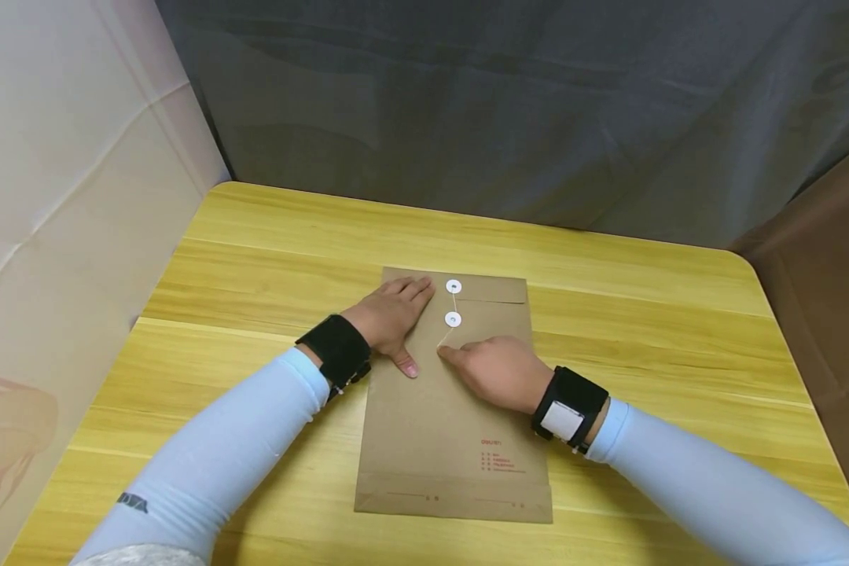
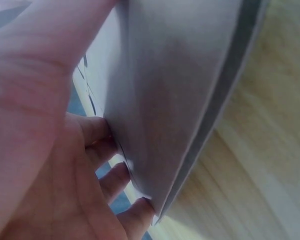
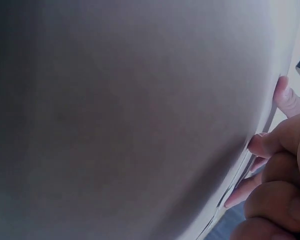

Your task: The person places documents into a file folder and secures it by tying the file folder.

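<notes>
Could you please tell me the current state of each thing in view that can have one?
envelope: lying flat on the table, flap closed.
string: runs from the upper disc past the lower one to the right hand, not wound.
left hand: flat, pressing the envelope's upper left.
right hand: fingers curled, pinching the string's end.

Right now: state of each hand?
Left hand: open, fingers flat, pressing on the envelope.
Right hand: closed, pinching the string below the lower white button.
</notes>
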